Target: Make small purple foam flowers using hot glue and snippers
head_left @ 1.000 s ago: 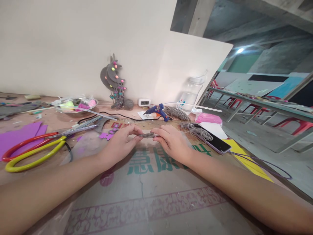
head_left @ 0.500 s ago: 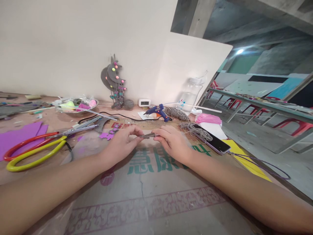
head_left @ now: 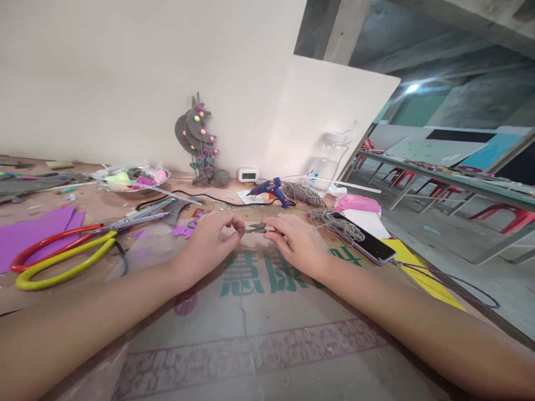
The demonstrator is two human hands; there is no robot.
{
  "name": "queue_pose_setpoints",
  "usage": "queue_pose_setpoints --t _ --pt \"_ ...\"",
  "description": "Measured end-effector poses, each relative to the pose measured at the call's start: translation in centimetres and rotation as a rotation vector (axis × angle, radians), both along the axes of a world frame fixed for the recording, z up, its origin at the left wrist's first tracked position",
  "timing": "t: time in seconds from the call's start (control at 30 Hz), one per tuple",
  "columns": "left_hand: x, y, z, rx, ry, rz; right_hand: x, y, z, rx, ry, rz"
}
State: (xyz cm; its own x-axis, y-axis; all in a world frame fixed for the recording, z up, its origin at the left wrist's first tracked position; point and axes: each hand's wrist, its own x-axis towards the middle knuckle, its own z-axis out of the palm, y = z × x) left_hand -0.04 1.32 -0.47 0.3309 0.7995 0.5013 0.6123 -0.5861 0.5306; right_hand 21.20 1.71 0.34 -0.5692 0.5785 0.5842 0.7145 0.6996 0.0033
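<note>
Pinched between the fingertips of both hands is a small dark grey piece, thin and pointed, perhaps felt; its exact kind is too small to tell. My left hand is closed on its left end, thumb against forefinger. At the other end, the thumb and fingers of my right hand are closed on it too. Both hands hover over a printed cardboard sheet with green characters. Purple cut shapes lie just left of my left hand.
Red-and-yellow-handled scissors and purple sheets lie left. Behind are a bowl, a blue glue gun, a timer, a bottle and a grey moon ornament. Grey yarn rests on a phone at right.
The fingertips are slightly farther apart, and more of the grey piece shows between them, with a small gap in it. The view has shifted slightly.
</note>
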Motion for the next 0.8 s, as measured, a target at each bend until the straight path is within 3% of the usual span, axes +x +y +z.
queue_pose_setpoints --t 0.8 --pt "0.06 -0.19 0.17 0.022 0.028 -0.003 -0.08 0.09 -0.22 -0.01 -0.073 0.045"
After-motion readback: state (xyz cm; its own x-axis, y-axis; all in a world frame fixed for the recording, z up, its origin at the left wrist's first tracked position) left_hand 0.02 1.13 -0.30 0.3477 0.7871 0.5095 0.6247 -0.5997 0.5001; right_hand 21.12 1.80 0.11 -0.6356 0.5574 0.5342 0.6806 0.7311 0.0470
